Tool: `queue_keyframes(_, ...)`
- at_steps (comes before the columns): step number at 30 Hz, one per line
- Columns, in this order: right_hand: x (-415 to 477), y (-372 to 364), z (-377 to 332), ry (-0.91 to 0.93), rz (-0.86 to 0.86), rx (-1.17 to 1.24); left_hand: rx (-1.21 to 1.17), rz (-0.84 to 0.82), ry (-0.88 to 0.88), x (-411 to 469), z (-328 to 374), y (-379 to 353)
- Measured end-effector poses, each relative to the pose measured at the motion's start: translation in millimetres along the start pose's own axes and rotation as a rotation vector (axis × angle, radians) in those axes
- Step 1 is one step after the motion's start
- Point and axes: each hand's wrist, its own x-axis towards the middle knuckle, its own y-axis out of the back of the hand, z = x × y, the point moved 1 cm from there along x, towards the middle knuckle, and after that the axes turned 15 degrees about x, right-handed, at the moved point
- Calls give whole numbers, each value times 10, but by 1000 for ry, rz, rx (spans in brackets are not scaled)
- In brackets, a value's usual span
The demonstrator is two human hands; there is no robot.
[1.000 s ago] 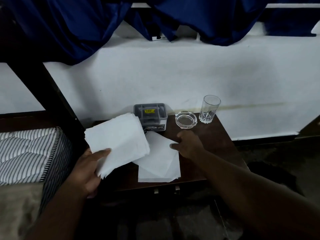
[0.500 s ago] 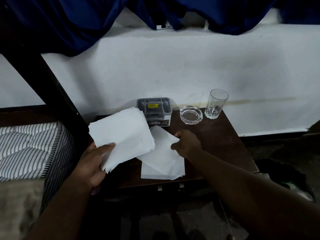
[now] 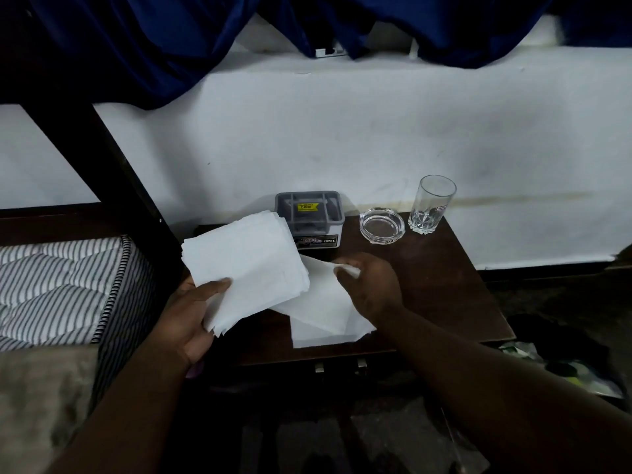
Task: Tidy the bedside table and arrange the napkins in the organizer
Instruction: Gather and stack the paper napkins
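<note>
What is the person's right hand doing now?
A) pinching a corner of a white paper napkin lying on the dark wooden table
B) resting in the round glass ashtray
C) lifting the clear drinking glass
A: the right hand pinches a raised corner of the white paper napkin.

We see the organizer (image 3: 309, 217) at the far edge of the counter (image 3: 444, 285), the ashtray (image 3: 382, 224) just right of it, the glass (image 3: 432, 205) further right, loose napkins (image 3: 325, 319) nearer, and the bed (image 3: 58, 285) left.
</note>
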Motion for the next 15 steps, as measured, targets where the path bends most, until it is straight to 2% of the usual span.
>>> queue_keyframes(3, 60, 67, -88, -128, 79, 178, 8, 8, -8, -5, 13, -21)
queue_keyframes(9, 194, 375, -331, -230, 140, 499, 6, 63, -40, -41, 45, -23)
queue_keyframes(15, 70, 345, -50, -599, 277, 741, 41, 98, -18, -73, -11, 45)
